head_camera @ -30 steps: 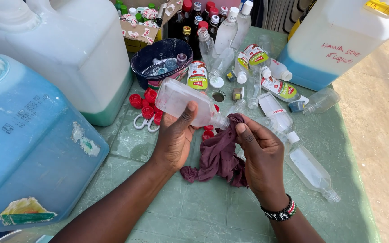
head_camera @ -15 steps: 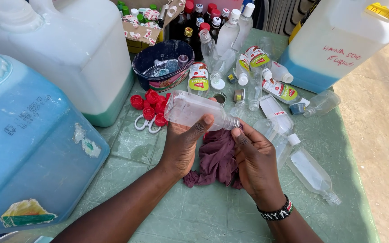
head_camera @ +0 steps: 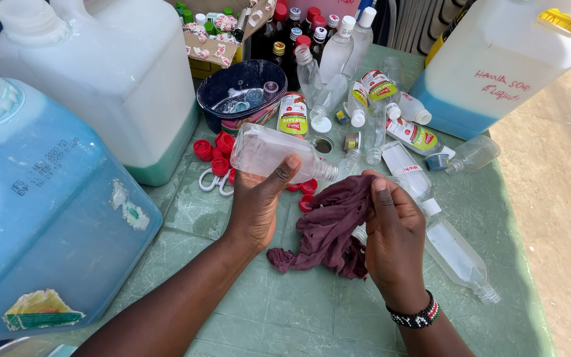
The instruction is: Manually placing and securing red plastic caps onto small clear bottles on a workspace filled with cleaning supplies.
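While the clear, uncapped plastic bottle (head_camera: 273, 153) is gripped on its side by the left hand (head_camera: 259, 201) at frame centre, its neck is turned toward the crumpled maroon cloth (head_camera: 328, 228), which is bunched in the right hand (head_camera: 394, 235) on the green tabletop (head_camera: 285, 311), apparently for wiping.

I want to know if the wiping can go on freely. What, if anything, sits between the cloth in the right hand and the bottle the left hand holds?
Nothing visible. The left hand holds the clear bottle tilted above the table; the right hand grips the maroon cloth just below its neck, with only open air between them.

Bright even daylight, soft shadows, sharp focus, slight wide-angle stretch at edges
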